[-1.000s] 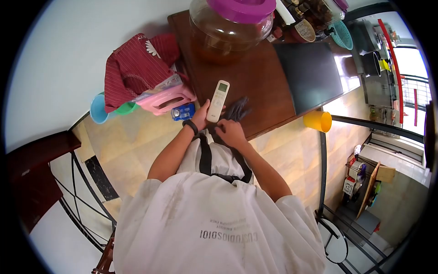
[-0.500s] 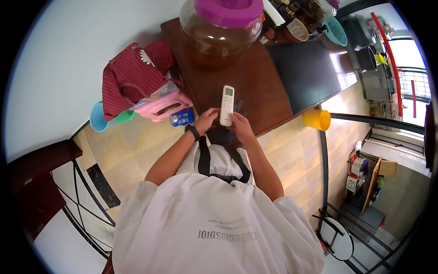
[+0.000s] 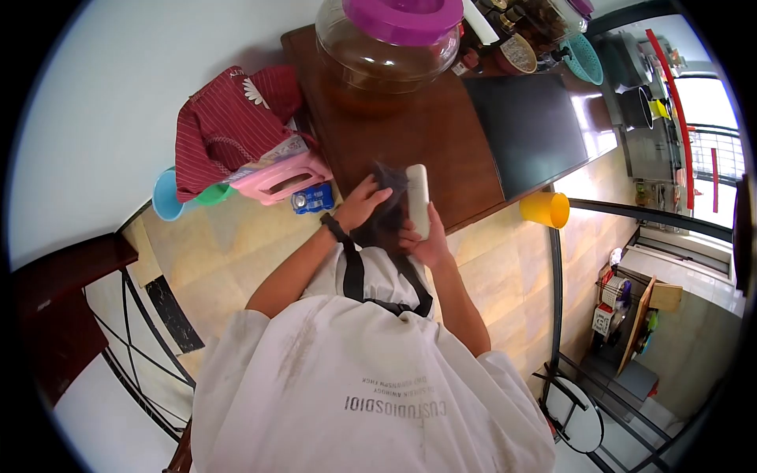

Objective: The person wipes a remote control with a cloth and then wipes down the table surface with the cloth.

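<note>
In my right hand (image 3: 428,239) is a white remote control (image 3: 419,197), held upright and turned so its narrow side and plain casing show. The fingers wrap round its lower end. My left hand (image 3: 359,206), with a dark band at the wrist, is at the table's near edge. Its thumb and fingers are at a piece of thin, dark, see-through material (image 3: 390,183), perhaps a plastic bag, and seem to grip its edge. The material stands bunched between my left hand and the remote. Its lower part is in shadow.
A large glass jar with a purple lid (image 3: 402,17) stands on the brown table (image 3: 453,142). A black panel (image 3: 524,130) covers the table's right part. To the left are a red striped cloth (image 3: 229,118), pink holder (image 3: 284,178) and blue pack (image 3: 313,199). A yellow bin (image 3: 546,210) is at the right.
The remote has turned from its button face to its side and shifted right in my right hand. My left hand has come off it and is at the dark material, which now bunches up.
</note>
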Available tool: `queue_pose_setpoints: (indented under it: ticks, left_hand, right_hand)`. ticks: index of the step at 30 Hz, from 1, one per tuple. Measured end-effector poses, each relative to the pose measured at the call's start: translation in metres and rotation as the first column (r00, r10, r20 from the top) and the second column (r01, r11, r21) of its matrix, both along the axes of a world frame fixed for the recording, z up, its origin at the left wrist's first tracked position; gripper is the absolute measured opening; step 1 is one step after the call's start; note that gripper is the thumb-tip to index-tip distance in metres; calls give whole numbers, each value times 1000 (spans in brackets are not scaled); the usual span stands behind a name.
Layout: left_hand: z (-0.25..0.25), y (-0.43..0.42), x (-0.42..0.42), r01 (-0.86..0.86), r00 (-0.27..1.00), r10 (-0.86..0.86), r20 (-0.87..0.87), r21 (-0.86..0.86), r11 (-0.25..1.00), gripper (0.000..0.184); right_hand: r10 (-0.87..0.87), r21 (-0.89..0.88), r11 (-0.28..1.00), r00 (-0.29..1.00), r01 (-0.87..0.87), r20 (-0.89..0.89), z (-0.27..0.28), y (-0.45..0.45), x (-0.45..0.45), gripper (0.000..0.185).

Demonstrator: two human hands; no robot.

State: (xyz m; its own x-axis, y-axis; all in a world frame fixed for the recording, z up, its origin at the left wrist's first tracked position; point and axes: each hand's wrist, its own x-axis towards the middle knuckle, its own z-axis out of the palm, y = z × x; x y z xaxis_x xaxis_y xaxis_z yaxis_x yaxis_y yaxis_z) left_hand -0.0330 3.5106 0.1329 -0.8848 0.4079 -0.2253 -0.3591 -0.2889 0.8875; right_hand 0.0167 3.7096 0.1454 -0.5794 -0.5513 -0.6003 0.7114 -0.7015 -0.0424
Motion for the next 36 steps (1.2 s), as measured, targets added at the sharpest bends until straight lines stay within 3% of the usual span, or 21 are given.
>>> queue_pose_setpoints:
  ticks: [1, 2, 3, 5, 7, 9, 11, 15, 17, 19, 21, 22, 24, 25, 27, 28, 30, 31, 33, 35, 36]
  left_hand:
    - [0, 3, 1, -3, 1000, 3, -2, -3, 1000, 28]
    - [0, 6, 3, -64, 912, -75, -403, -319, 946, 32]
    - [-2, 8, 4, -245, 675, -268, -687, -552, 797, 37]
    - [1, 8, -2, -188, 744, -271, -610, -582, 791, 47]
    - [8, 4, -16, -480, 727, -18, -686, -527, 702, 51]
    - [12, 0, -23, -524, 702, -24, -712, -539, 659, 54]
    - [21, 0, -23, -215, 918, 76, -389, -328, 920, 62]
    - [29, 17, -3, -394, 879, 267, -394, -288, 873, 69]
    - [46, 14, 6, -172, 977, 101, -187, -416, 893, 76]
    - [47, 8, 2, -145, 985, 91, -148, -415, 898, 72]
    - [28, 3, -6, 5, 999, 14, 42, -411, 911, 63]
    - [19, 2, -7, 1, 999, 17, 40, -409, 912, 63]
    - [2, 0, -8, -50, 993, 90, 82, -402, 914, 56]
    - [-9, 1, -7, -56, 992, 96, 80, -402, 914, 56]
    - [-25, 3, -5, -178, 982, 188, 12, -261, 949, 54]
    - [-31, 4, -7, -183, 981, 192, 7, -259, 948, 54]
    - [-34, 7, -10, -103, 992, 120, 24, -370, 923, 52]
    - [-35, 8, -10, -62, 996, 85, 37, -423, 904, 50]
    - [-29, 9, -13, -49, 993, 86, 79, -386, 921, 47]
    - [-42, 9, -16, -47, 953, 37, 302, 25, 999, 43]
    - [-48, 8, -15, 6, 969, -1, 248, -19, 1000, 43]
  right_hand:
    - [3, -3, 1000, 1000, -3, -2, 3, -9, 0, 48]
    - [36, -56, 998, 999, -36, 0, 8, -20, -1, 47]
    - [71, -110, 991, 997, -70, 0, 14, -29, -2, 46]
    - [59, -174, 983, 998, -56, 9, 27, -41, -3, 45]
    - [124, -148, 981, 992, -128, -35, 39, -46, 0, 43]
    - [135, -138, 980, 990, -140, -52, 52, -47, 1, 43]
    - [165, -55, 984, 981, -171, -106, 57, -47, -5, 45]
    - [163, 2, 986, 965, -166, -206, 50, -54, -12, 46]
    - [119, 260, 964, 967, -58, -227, 45, -62, -16, 47]
    - [103, 241, 969, 966, -44, -238, 45, -65, -19, 48]
    - [205, 514, 855, 958, -76, -199, 53, -71, -20, 51]
    - [209, 516, 853, 957, -78, -201, 50, -70, -19, 51]
    - [367, 834, 551, 904, -20, -221, 31, -66, -19, 54]
    - [372, 834, 552, 901, -22, -222, 21, -62, -18, 54]
    - [400, 917, 390, 883, 78, -245, 6, -52, -19, 51]
    - [404, 918, 389, 881, 80, -248, -3, -53, -19, 51]
    - [493, 955, 144, 818, 259, -296, -17, -59, -16, 45]
    - [494, 956, 140, 818, 259, -295, -24, -60, -15, 45]
    - [503, 933, -20, 811, 359, -301, -30, -62, -16, 40]
    - [499, 934, -36, 816, 356, -292, -30, -58, -15, 35]
    - [494, 935, -51, 822, 352, -282, -27, -56, -14, 30]
